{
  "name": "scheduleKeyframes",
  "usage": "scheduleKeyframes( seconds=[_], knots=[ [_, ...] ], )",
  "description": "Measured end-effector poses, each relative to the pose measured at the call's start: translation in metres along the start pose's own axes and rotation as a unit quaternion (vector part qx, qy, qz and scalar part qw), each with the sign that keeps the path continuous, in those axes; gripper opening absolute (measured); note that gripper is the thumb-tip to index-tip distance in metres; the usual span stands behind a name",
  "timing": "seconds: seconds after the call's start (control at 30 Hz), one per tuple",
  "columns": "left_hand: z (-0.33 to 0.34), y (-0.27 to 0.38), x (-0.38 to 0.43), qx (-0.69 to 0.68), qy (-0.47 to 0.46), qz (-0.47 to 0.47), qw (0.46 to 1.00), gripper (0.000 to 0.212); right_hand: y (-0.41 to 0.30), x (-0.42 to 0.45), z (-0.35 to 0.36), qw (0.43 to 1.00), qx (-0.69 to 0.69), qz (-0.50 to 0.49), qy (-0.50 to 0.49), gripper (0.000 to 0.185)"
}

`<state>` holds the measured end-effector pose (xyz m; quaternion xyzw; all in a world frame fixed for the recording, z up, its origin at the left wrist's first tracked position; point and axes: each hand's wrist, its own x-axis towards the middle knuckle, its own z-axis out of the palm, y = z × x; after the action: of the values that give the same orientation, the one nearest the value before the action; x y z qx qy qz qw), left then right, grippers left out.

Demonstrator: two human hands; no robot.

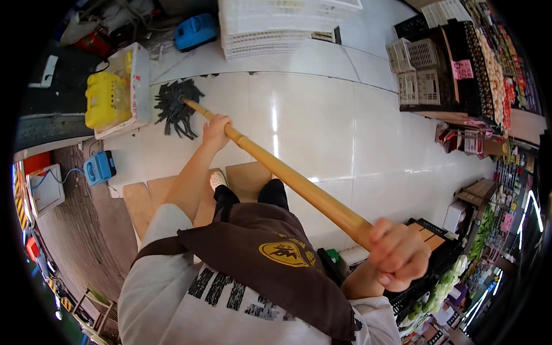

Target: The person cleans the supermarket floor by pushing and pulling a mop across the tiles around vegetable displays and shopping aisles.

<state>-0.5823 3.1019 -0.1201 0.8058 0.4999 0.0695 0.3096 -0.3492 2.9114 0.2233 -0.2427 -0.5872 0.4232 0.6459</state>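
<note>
A mop with a bamboo handle [297,181] slants across the view from the upper left to the lower right. Its dark grey strip head [177,103] rests spread out on the pale tiled floor [310,112]. My left hand [217,131] is closed around the handle a short way above the mop head. Around the handle's upper end, at the lower right, my right hand [399,254] is wrapped, hiding the tip. A brown apron [267,258] covers my front, and flattened cardboard [246,179] lies under and about my feet.
White crates [276,43] are stacked ahead, beside a blue plastic device [196,32]. On the left, a foam box [138,86] holds a yellow jug [103,101], with another blue device [100,167] on the floor nearby. Produce shelves [465,77] line the right; black crates [440,258] stand near my right hand.
</note>
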Motion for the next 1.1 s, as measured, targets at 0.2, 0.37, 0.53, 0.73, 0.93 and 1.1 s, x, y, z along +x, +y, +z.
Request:
scheduleKeyframes(
  seconds=[0.2, 0.37, 0.53, 0.73, 0.93, 1.1],
  knots=[
    [0.085, 0.150, 0.044, 0.003, -0.154, 0.168, 0.974, 0.012, -0.104, -0.069, -0.085, 0.998, -0.048, -0.018, 0.046, 0.030],
    [0.156, 0.298, 0.039, 0.007, -0.226, 0.253, 0.941, 0.012, -0.188, -0.108, -0.090, 0.966, -0.180, -0.056, 0.178, 0.035],
    [0.219, 0.380, 0.022, -0.086, -0.235, 0.314, 0.916, 0.006, -0.206, -0.106, -0.077, 0.951, -0.263, -0.106, 0.126, 0.026],
    [0.228, 0.362, 0.015, -0.278, -0.222, 0.379, 0.855, 0.020, -0.199, -0.095, -0.038, 0.912, -0.372, -0.099, 0.143, 0.023],
    [0.151, 0.282, -0.021, -0.269, -0.172, 0.387, 0.865, 0.029, -0.198, -0.052, 0.001, 0.935, -0.304, -0.147, 0.111, 0.026],
    [0.068, 0.136, -0.086, -0.239, -0.095, 0.270, 0.928, 0.028, -0.154, -0.021, 0.060, 0.972, -0.201, -0.121, 0.012, 0.018]
  ],
)
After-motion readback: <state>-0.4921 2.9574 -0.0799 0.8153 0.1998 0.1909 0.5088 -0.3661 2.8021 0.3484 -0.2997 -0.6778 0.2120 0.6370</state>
